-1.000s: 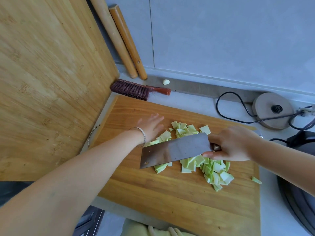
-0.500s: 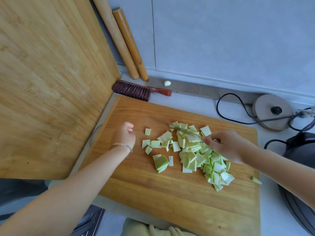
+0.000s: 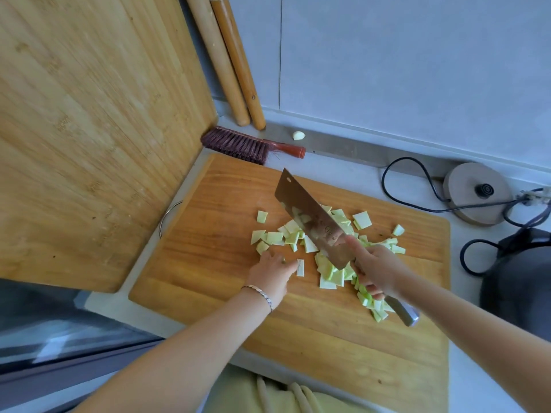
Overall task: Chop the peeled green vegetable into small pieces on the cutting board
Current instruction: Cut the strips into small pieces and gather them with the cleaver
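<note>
- Vegetable pieces [image 3: 329, 248] lie in a loose, flat spread on the middle-right of the cutting board [image 3: 208, 263], already cut into small pale-green squares and strips.
- Their spread runs slantwise, from scattered bits at the far left toward a denser trail at the near right, under the right hand [image 3: 377, 271].
- Both hands sit at the near edge of the spread; the left hand [image 3: 272, 271] is by the loose outliers, the right over the thick part.
- Right hand is closed round the handle of the cleaver [image 3: 313, 217], forefinger laid along the blade. The blade slants up and away over the heap, its tip raised toward the brush [image 3: 238, 144] at the back of the bench [image 3: 477, 338].
- Left hand is loosely curled, palm down, fingertips touching the board beside a single strip; it grips nothing that I can see.
- Judged from this, the next move is likely gathering strays under the blade for further chopping.
</note>
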A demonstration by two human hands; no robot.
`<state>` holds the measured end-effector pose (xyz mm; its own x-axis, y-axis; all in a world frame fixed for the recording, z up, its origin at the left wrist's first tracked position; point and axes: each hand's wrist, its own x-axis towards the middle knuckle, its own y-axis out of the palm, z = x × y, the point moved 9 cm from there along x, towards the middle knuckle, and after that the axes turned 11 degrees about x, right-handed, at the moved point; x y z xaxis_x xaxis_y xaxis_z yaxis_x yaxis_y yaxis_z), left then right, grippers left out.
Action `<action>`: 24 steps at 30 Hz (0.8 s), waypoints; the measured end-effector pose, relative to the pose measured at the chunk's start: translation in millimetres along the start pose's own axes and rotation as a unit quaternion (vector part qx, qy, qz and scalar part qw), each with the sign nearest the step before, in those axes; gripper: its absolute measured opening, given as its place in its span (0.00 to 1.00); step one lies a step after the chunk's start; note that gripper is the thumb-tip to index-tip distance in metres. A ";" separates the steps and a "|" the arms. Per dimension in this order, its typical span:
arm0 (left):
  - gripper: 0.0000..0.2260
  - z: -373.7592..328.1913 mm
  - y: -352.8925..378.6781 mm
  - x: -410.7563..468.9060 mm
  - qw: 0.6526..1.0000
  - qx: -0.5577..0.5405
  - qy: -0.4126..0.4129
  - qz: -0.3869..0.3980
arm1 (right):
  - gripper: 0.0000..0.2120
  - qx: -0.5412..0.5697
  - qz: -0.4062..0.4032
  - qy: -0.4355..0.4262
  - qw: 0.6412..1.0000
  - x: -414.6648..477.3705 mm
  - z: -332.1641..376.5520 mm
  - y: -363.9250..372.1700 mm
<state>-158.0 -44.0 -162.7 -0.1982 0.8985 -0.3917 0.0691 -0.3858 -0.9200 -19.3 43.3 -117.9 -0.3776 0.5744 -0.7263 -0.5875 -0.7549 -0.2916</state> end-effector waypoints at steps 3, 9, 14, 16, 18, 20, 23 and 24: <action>0.13 24.1 8.4 -13.6 0.999 -0.019 -0.030 -0.008 | 0.27 0.039 0.026 0.010 0.999 1.3 -6.9 22.4; 0.16 91.0 13.6 -44.9 0.977 -0.126 -0.161 -0.061 | 0.26 0.056 0.092 0.014 0.994 7.7 -13.0 85.0; 0.21 95.0 12.5 -40.3 0.954 -0.205 -0.210 -0.068 | 0.27 0.054 0.095 0.035 0.993 14.0 -19.7 104.5; 0.21 85.9 12.2 -34.7 0.952 -0.219 -0.203 -0.069 | 0.27 0.081 0.074 0.048 0.993 15.3 -23.6 94.9; 0.21 77.4 8.6 -28.1 0.950 -0.228 -0.199 -0.078 | 0.27 0.106 0.044 0.055 0.992 16.7 -27.3 78.7; 0.22 68.4 3.2 -22.0 0.947 -0.238 -0.197 -0.084 | 0.28 0.116 0.013 0.058 0.991 18.3 -29.6 61.7; 0.23 54.2 -2.0 -11.8 0.948 -0.250 -0.178 -0.083 | 0.28 0.120 -0.012 0.064 0.991 18.8 -30.7 45.8; 0.23 51.9 -2.5 -9.9 0.948 -0.252 -0.175 -0.084 | 0.28 0.120 -0.013 0.064 0.991 17.7 -29.7 43.7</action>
<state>-207.0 -62.9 -155.8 -0.5533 0.7804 -0.2912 0.4486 -0.0154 -0.8936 -30.4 11.1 -162.0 -0.2759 0.5365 -0.7975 -0.7544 -0.6350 -0.1662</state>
